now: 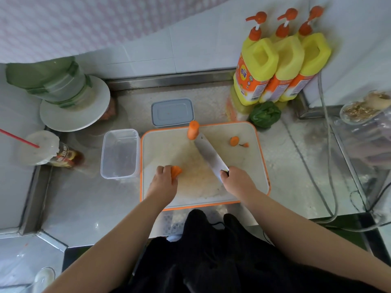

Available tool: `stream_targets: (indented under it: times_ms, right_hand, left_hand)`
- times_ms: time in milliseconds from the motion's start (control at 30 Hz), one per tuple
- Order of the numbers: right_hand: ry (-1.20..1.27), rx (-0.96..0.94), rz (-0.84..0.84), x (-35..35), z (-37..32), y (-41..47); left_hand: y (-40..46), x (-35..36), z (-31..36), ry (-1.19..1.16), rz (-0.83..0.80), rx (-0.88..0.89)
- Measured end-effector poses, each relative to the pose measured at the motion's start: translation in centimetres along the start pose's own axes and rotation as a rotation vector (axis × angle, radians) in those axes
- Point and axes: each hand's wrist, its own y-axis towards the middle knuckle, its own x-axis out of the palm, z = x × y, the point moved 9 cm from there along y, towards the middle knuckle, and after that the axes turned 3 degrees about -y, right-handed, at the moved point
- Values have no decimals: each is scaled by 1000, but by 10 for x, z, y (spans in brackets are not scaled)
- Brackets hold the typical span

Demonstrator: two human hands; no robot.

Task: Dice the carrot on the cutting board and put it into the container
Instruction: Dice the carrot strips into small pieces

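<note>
The left hand (164, 179) holds a bunch of carrot strips (176, 171) down on the board (249, 166), with its fingers curled over them. The strips stick out from the fingers toward the right, so their long way runs left to right, straight at the knife (208, 152). The right hand (238, 180) grips the knife handle tight. The blade points up and away to the left, and its tip sits by a bigger carrot piece (193, 130) at the far edge of the board. It looks like the blade is lifted a bit, but that is hard to tell. The knife hand is just to the right of the strips, with bare board between them. To dice, I think the blade has to swing back toward the person and come down across the strips, near the left fingers. So those fingers should stay tucked in. A small carrot end (234, 141) and a tiny bit lie far off on the right side of the board. The box (118, 154) sits on the desk, touching the left side of the board, close to the left hand. It has no carrot in it yet. Its lid (172, 112) lies behind the board.
</note>
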Motion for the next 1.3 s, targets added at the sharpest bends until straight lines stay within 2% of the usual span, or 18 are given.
stream_targets:
  times_ms: [100,267,400,467,533,600,700,833,900,1000,1133,1300]
  right_hand:
    - [-55,-45,25,-3,-2,-4]
    - [-235,-205,183,-22,-13,-24]
    - [-259,-263,247,-28,-13,-32]
    - [-269,-281,268,-28,-12,-35]
    - [-281,-301,294,-28,-11,-38]
    - [-281,-329,335,-30,-13,-42]
    - [-275,-365,369,-32,-17,-48]
    - [-306,-425,438,-32,-19,-51]
    - [-338,-479,534,-33,-18,-55]
    - [-359,-500,601,-35,-15,-62]
    - [-345,-498,654,-40,-8,-64]
    - [-273,-424,685,-51,5,-65]
  left_hand:
    - [0,13,4,124,-17,84]
    - [3,23,8,354,3,197]
    - [4,17,6,260,20,189]
    - [-2,-1,16,142,182,241]
    - [-16,-22,38,43,424,402]
    - [-30,-26,71,59,503,576]
    - [-30,-3,118,264,353,664]
    - [-17,43,145,529,-61,656]
    - [-7,53,145,590,-199,628]
    - [2,58,145,660,-267,645]
    - [6,60,138,694,-256,646]
    - [18,51,132,586,-248,483]
